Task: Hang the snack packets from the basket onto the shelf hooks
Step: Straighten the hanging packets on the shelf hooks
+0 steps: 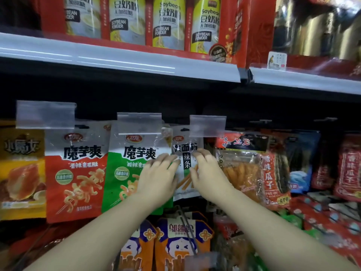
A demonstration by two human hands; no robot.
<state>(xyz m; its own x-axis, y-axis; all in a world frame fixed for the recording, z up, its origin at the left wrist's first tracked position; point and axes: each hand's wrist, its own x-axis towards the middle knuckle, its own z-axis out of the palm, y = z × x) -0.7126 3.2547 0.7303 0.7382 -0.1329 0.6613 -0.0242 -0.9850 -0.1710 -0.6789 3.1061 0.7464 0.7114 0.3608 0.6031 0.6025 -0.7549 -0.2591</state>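
Both the left hand [159, 173] and right hand [205, 171] pinch the white snack packet [185, 153]: light, floppy, slippery film, best gripped near its top hole.

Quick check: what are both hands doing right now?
Left hand: fingers on the white packet; grip cannot be told.
Right hand: fingers on the same packet; grip cannot be told.

White packet [185, 165] upright (on hook)

Left hand [156, 177] and right hand [207, 173] flank a white snack packet [184, 163] hanging on the shelf hooks, fingertips touching its edges; green packet [125, 173] adjacent left.
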